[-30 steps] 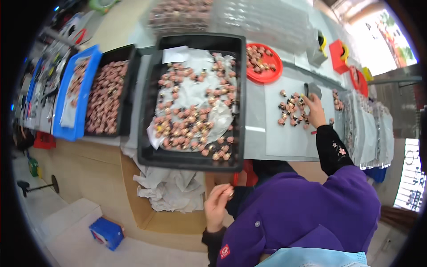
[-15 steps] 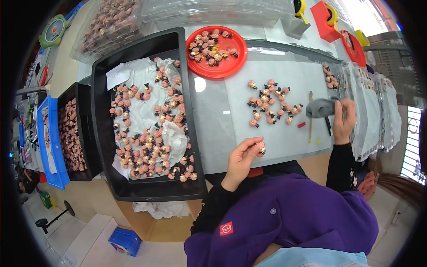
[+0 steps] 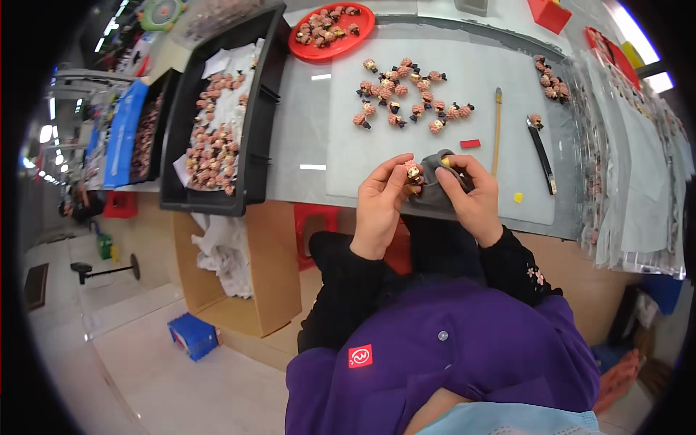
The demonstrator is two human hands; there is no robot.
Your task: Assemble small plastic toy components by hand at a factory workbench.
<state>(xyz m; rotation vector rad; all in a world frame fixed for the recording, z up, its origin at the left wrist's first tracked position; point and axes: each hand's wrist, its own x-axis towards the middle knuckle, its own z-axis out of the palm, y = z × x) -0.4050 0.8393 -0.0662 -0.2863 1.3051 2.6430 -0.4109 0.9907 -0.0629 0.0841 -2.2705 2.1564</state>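
Pinched between the thumb and fingers of my left hand [image 3: 380, 203] is a small figurine [image 3: 412, 172] with pink curly hair and a pale face. My right hand [image 3: 476, 201] grips a bunched grey cloth [image 3: 433, 190], which lies right up against the figurine. Both hands meet over the near edge of the white work sheet [image 3: 348, 163]. Beyond them on the sheet sits a loose cluster of similar pink-haired figurines [image 3: 400, 90] with dark lower parts. A red block [image 3: 470, 144] and a thin wooden-handled brush [image 3: 497, 127] lie by my right hand.
At left stands a deep black tray [image 3: 250, 145] of figurines on paper. A red plate [image 3: 296, 45] with more sits at the back. A black craft knife [image 3: 542, 156] and a yellow scrap [image 3: 518, 197] lie right, near hanging plastic bags [image 3: 631, 159]. A cardboard box [image 3: 279, 272] stands below.
My right hand has brought the grey cloth leftward from the sheet's right side to the figurine in my left hand. The view has shifted, so the table appears higher.
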